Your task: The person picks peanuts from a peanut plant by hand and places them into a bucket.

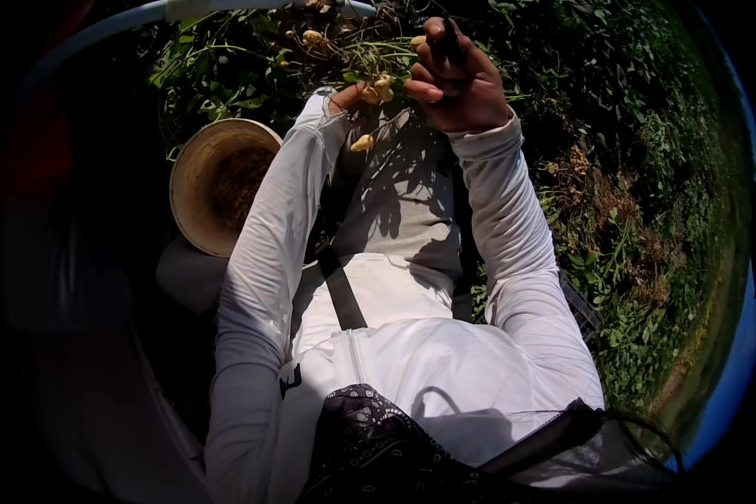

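Pale peanut pods [382,87] hang on the roots of a pulled-up peanut plant in front of me. At the near side of these roots, my left hand [350,98] has its fingers against a cluster of pods; the fingertips are partly hidden. My right hand [460,82] is raised at the right of the plant, palm up with fingers curled, a dark thing [451,43] at its fingers. Whether it grips a stem is unclear. A single pod [362,143] dangles below the hands. More pods [313,38] show among the roots above.
A round pale bucket [189,189] with pods inside stands left of my left forearm. Leafy plants [655,138] and heaps of pulled plants with pods [576,162] lie at the right. A dark crate [581,306] is beside my right elbow. A person's clothing shows dimly at the far left.
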Available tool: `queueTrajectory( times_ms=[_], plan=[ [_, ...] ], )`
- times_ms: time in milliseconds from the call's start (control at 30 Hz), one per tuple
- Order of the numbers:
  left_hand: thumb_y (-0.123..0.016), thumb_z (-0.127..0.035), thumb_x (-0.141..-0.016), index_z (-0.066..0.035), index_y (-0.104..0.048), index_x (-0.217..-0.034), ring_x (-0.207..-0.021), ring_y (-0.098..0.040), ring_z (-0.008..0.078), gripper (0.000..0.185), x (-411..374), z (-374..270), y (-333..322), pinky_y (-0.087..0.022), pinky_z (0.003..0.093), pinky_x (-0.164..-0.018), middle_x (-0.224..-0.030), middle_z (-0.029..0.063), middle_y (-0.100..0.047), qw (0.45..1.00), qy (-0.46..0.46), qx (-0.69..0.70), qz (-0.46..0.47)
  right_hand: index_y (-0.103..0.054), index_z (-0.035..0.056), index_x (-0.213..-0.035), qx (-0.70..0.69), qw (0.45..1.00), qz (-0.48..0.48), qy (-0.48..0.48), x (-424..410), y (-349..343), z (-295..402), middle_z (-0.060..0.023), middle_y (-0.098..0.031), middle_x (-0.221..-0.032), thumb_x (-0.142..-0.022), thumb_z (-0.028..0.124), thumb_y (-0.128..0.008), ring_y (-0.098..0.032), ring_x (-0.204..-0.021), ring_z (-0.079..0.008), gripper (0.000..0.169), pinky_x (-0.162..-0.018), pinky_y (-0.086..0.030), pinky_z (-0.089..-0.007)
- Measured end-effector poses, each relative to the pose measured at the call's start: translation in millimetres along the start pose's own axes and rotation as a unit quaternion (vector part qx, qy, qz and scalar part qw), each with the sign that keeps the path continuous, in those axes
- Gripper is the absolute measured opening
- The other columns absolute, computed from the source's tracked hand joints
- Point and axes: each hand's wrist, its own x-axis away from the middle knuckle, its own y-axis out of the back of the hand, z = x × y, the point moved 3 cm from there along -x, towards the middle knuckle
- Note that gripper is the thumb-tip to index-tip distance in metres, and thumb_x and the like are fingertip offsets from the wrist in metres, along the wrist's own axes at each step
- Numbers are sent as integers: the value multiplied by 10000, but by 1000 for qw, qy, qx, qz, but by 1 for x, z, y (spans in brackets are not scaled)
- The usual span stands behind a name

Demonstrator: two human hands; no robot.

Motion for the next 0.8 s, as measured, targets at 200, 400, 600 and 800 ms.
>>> queueTrajectory(
  times_ms=[200,400,600,800],
  plan=[
    [-491,-342,-891,-36,-519,-1132,-889,-577,152,390,39,-1,21,-460,271,-745,-1025,57,-588,970,-206,-101,-78,-444,105,-969,93,989,-81,-82,-5,7,-30,79,-227,-540,-949,305,-336,-223,-442,-36,228,-495,-306,-203],
    [-494,-241,-906,0,-484,-1142,-860,-587,143,337,73,-28,-11,-482,250,-733,-1003,97,-571,956,-275,19,96,-529,55,-886,21,979,-140,-147,-1,21,-58,34,-391,-533,-937,289,-402,-319,-418,-75,271,-451,-329,-219],
    [-525,-168,-886,17,-501,-1028,-819,-573,120,235,66,-22,6,-500,265,-701,-943,83,-575,971,-222,-22,88,-534,50,-981,109,956,-225,-151,1,29,-63,57,-358,-542,-914,219,-456,-293,-425,-48,198,-436,-313,-207],
    [-568,-148,-802,-53,-507,-882,-621,-435,150,139,44,-17,43,-368,264,-590,-712,33,-449,895,-143,396,147,-462,73,-1212,44,966,-238,-87,6,40,-69,81,-230,-529,-871,100,-467,-210,-439,-40,343,-475,-290,-192]
  ],
)
